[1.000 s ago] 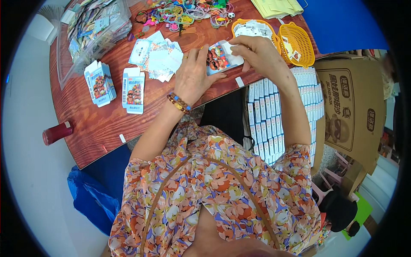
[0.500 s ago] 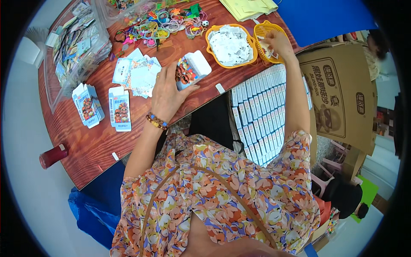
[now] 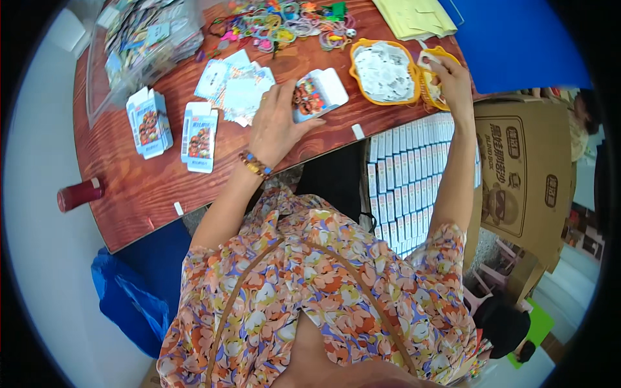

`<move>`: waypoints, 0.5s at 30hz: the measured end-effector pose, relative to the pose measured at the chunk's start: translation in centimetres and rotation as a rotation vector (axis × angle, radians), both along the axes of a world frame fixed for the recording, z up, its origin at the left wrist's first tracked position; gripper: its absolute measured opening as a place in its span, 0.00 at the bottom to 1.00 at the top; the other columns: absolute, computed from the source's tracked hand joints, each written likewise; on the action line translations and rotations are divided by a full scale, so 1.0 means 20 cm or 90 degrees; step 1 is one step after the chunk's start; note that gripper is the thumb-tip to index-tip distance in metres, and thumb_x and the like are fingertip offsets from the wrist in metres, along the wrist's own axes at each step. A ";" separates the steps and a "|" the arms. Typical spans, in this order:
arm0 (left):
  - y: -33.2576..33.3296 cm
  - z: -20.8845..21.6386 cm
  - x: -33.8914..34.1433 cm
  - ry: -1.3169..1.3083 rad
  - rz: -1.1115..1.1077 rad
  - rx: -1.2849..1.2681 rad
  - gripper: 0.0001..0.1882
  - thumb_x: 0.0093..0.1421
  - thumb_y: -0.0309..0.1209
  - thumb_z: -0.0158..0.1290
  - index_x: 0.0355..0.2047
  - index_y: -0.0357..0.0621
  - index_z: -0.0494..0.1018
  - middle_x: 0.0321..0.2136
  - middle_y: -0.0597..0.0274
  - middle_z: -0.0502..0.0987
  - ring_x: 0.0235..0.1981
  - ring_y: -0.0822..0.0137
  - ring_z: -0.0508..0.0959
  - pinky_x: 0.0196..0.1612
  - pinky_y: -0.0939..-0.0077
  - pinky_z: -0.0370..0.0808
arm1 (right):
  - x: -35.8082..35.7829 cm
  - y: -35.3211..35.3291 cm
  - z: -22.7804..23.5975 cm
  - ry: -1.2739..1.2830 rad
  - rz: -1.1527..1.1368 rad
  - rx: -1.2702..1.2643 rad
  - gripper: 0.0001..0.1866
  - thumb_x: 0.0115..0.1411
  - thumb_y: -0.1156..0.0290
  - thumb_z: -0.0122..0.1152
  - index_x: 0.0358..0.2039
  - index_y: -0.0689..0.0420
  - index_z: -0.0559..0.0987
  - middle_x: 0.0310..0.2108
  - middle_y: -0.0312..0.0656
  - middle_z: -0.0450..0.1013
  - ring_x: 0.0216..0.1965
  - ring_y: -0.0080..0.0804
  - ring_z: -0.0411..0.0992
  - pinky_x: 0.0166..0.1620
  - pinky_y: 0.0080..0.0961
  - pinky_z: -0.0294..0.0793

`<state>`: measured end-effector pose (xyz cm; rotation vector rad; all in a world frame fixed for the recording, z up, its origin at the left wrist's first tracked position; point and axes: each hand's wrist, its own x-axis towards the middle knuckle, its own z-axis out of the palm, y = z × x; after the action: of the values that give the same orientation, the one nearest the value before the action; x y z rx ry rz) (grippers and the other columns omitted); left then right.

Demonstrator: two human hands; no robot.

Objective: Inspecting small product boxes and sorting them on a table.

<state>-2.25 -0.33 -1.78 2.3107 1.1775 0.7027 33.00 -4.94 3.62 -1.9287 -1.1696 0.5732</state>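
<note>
My left hand (image 3: 277, 123) grips a small open carton (image 3: 309, 100) with colourful cartoon figures, its white end flap pointing right. My right hand (image 3: 454, 83) is over the small yellow basket (image 3: 447, 53), fingers bent together at its mouth; what they pinch, if anything, I cannot make out. Beside that basket sits a wider yellow basket (image 3: 354, 72) full of small white printed packets (image 3: 385, 72). Loose patterned cards (image 3: 242, 94) are spread just beyond my left hand. To their left lie a flat unfilled carton (image 3: 199, 139) and a stack of similar cartons (image 3: 149, 123).
A clear plastic bin (image 3: 187, 48) of packets and a heap of colourful bands and trinkets (image 3: 284, 26) occupy the far side. Yellow sheets (image 3: 414, 18) lie far right. Rows of packed cartons (image 3: 404, 174) sit below the table edge, near a big cardboard box (image 3: 524, 174). A dark red cylinder (image 3: 81, 194) is at left.
The view has shifted, so the table appears further right and higher. My right hand remains at the small basket, its fingers drawn up nearer the rim. My left hand still holds the carton.
</note>
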 end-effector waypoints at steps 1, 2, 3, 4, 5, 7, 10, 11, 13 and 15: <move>-0.01 0.00 0.01 -0.014 -0.012 0.020 0.44 0.44 0.45 0.71 0.57 0.37 0.65 0.42 0.49 0.72 0.46 0.49 0.74 0.47 0.59 0.75 | -0.13 -0.01 0.05 0.033 0.079 0.022 0.15 0.61 0.68 0.63 0.47 0.59 0.80 0.25 0.32 0.75 0.21 0.14 0.67 0.24 0.14 0.63; -0.01 0.00 0.01 -0.009 -0.007 0.009 0.44 0.43 0.44 0.71 0.57 0.38 0.65 0.43 0.49 0.72 0.46 0.48 0.73 0.48 0.59 0.75 | -0.29 0.00 0.09 0.068 0.158 0.044 0.14 0.61 0.68 0.63 0.47 0.57 0.80 0.23 0.30 0.73 0.22 0.14 0.68 0.25 0.14 0.63; -0.02 0.00 -0.01 -0.005 0.004 0.008 0.44 0.43 0.44 0.71 0.57 0.38 0.65 0.43 0.49 0.72 0.46 0.48 0.73 0.48 0.59 0.75 | -0.46 0.01 0.14 0.076 0.188 0.008 0.15 0.61 0.68 0.63 0.48 0.56 0.80 0.24 0.32 0.74 0.23 0.15 0.68 0.26 0.15 0.65; -0.02 0.00 -0.02 -0.008 0.006 0.014 0.44 0.43 0.43 0.72 0.57 0.38 0.65 0.44 0.49 0.71 0.46 0.48 0.73 0.48 0.59 0.75 | -0.59 0.02 0.17 0.081 0.213 -0.028 0.15 0.61 0.68 0.64 0.49 0.56 0.79 0.24 0.33 0.74 0.23 0.16 0.69 0.27 0.16 0.67; -0.02 0.01 -0.01 -0.015 0.001 0.018 0.44 0.42 0.42 0.72 0.57 0.38 0.64 0.44 0.49 0.71 0.46 0.48 0.73 0.47 0.58 0.75 | -0.65 0.04 0.14 0.080 0.210 -0.029 0.15 0.61 0.68 0.64 0.49 0.56 0.79 0.24 0.33 0.74 0.23 0.16 0.69 0.27 0.16 0.67; -0.03 0.00 0.00 -0.021 -0.004 0.016 0.45 0.42 0.41 0.72 0.57 0.38 0.64 0.45 0.48 0.71 0.46 0.48 0.73 0.47 0.58 0.75 | -0.74 0.08 0.02 -0.179 0.282 0.075 0.16 0.62 0.67 0.61 0.50 0.55 0.78 0.25 0.39 0.77 0.22 0.25 0.73 0.28 0.24 0.72; -0.02 0.00 -0.05 -0.033 0.009 0.027 0.45 0.42 0.39 0.72 0.57 0.37 0.64 0.44 0.48 0.70 0.45 0.48 0.73 0.46 0.57 0.75 | -0.89 0.13 0.06 -0.343 0.318 -0.079 0.17 0.62 0.66 0.59 0.52 0.53 0.77 0.26 0.45 0.78 0.22 0.34 0.77 0.31 0.31 0.75; -0.02 -0.01 -0.06 -0.041 0.014 0.035 0.44 0.42 0.39 0.72 0.57 0.36 0.64 0.44 0.47 0.70 0.44 0.47 0.73 0.46 0.57 0.75 | -0.92 0.13 0.06 -0.346 0.321 -0.077 0.17 0.62 0.66 0.59 0.52 0.53 0.77 0.26 0.45 0.78 0.22 0.34 0.77 0.31 0.31 0.75; 0.00 -0.03 -0.10 -0.057 0.031 0.030 0.44 0.42 0.39 0.72 0.57 0.36 0.64 0.43 0.47 0.70 0.44 0.47 0.73 0.45 0.57 0.75 | -0.96 0.13 0.05 -0.195 0.347 -0.043 0.18 0.64 0.65 0.56 0.53 0.54 0.76 0.26 0.46 0.78 0.23 0.37 0.78 0.30 0.32 0.75; 0.00 -0.04 -0.12 -0.071 0.048 0.023 0.44 0.42 0.39 0.72 0.56 0.36 0.64 0.43 0.47 0.70 0.44 0.47 0.73 0.45 0.57 0.75 | -0.96 0.15 0.05 -0.220 0.335 0.035 0.18 0.64 0.67 0.56 0.54 0.57 0.75 0.28 0.46 0.80 0.22 0.31 0.78 0.28 0.29 0.75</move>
<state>-4.71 -0.40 -2.48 2.2344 1.2151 0.8746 13.70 -2.00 4.60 -1.7103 -1.9194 0.4760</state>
